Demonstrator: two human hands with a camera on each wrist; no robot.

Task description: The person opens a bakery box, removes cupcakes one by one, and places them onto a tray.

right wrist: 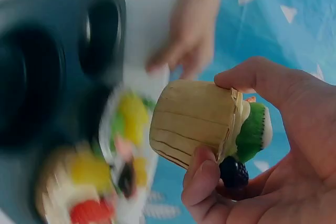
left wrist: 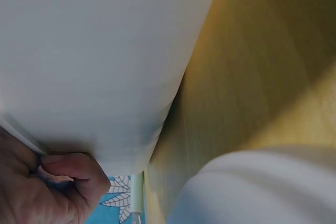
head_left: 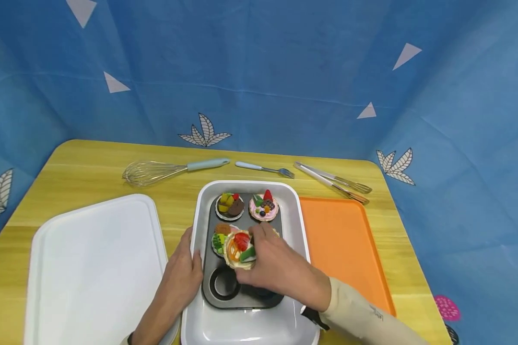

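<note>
pinched between thumb and fingers of the right hand (head_left: 280, 263), a fruit-topped toy cupcake (head_left: 238, 247) hangs tilted above the six-cup muffin tin (head_left: 224, 303). strawberry, an orange slice and green kiwi sit on its cream, and the right wrist view adds a dark blackberry and a pale, ribbed wrapper. left hand (head_left: 183, 275) holds the left rim of a white basin (head_left: 250, 330), bent fingers against its outer wall; the tin lies inside that basin.

under and around the held cupcake, the tin carries others: a chocolate cupcake (head_left: 229, 207) with yellow fruit at the far left, a pink cupcake (head_left: 264, 207) with a strawberry at the far right, and a green-topped cupcake (head_left: 219, 239) in the middle left cup. another, in the middle right cup, is mostly hidden by the right hand. the near left cup (head_left: 224, 283) shows its dark inside.

left of the basin lies a white tray (head_left: 99, 263), right of it an orange tray (head_left: 345, 244). beyond, on the yellow wood-grain table (head_left: 86, 187), are a wire whisk (head_left: 207, 164), a fork (head_left: 263, 167) and tongs (head_left: 317, 176). blue printed cloth (head_left: 259, 62) hangs behind.
</note>
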